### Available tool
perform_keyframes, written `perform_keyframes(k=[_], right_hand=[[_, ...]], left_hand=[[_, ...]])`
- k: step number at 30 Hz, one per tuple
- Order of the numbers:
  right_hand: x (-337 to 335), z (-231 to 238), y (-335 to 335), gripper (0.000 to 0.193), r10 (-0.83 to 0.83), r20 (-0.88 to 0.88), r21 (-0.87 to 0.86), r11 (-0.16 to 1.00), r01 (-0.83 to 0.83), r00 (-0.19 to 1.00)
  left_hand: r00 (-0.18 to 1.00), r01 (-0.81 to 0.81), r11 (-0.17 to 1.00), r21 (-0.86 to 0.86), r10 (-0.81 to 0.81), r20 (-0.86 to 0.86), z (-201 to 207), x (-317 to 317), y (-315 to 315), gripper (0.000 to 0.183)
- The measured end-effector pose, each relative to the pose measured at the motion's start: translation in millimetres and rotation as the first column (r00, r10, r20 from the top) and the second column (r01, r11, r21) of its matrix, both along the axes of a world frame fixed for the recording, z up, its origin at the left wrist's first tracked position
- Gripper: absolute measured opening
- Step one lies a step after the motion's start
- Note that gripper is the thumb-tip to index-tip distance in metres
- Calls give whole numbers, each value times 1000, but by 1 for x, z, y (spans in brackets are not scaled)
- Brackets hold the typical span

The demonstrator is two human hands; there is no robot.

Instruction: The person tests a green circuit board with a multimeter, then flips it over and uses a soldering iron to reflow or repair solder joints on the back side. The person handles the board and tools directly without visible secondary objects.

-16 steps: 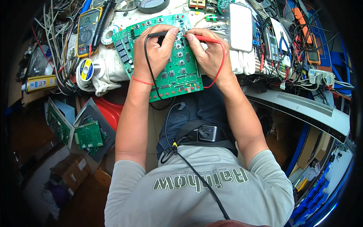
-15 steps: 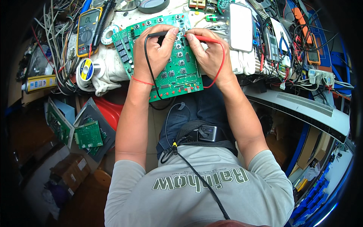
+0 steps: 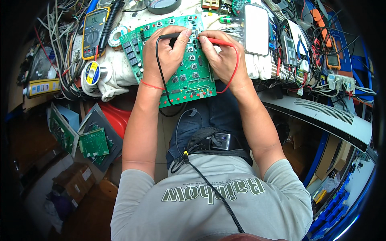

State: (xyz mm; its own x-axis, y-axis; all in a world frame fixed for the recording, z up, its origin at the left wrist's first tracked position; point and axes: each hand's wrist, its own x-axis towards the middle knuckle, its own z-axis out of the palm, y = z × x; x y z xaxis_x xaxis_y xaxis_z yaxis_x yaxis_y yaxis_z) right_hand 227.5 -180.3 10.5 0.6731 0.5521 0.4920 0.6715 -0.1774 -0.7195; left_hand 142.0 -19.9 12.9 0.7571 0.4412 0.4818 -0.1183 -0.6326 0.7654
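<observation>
A green circuit board point(image 3: 169, 88) lies at the bench's near edge, its front end jutting out over my lap. Push buttons, black relays and small red parts dot its surface. My left hand point(image 3: 167, 50) is closed around a black test probe point(image 3: 167, 36), its tip near the board's upper right part. Close beside it, my right hand point(image 3: 223, 56) pinches a red test probe point(image 3: 219, 41) aimed at the same area. Whether the tips touch the board is too small to tell. At the left stands a yellow multimeter point(image 3: 95, 34) with its display lit.
Solder spools point(image 3: 92, 74) sit left of the board on white cloth. A white phone-shaped slab point(image 3: 256, 30) lies right of it, near a green-handled screwdriver point(image 3: 230, 19). Tangled cables point(image 3: 60, 40) crowd the left, with more tools and wires at right. Another green board point(image 3: 94, 143) rests lower left.
Almost nothing differs. The whole view has shifted very slightly; both hands keep the probes at the same spot on the board.
</observation>
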Motion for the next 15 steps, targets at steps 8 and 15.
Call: perform_keyframes(k=[8,15], right_hand=[[-3,-1,-1,14,-11,3,32,999,11,1000],[-3,0,0,14,-12,46,13,1000,12,999]], left_hand=[[1000,-6,1000,-19,6,-16,0,0,0,21],[1000,6,1000,-13,-6,-9,-2,1,1,21]])
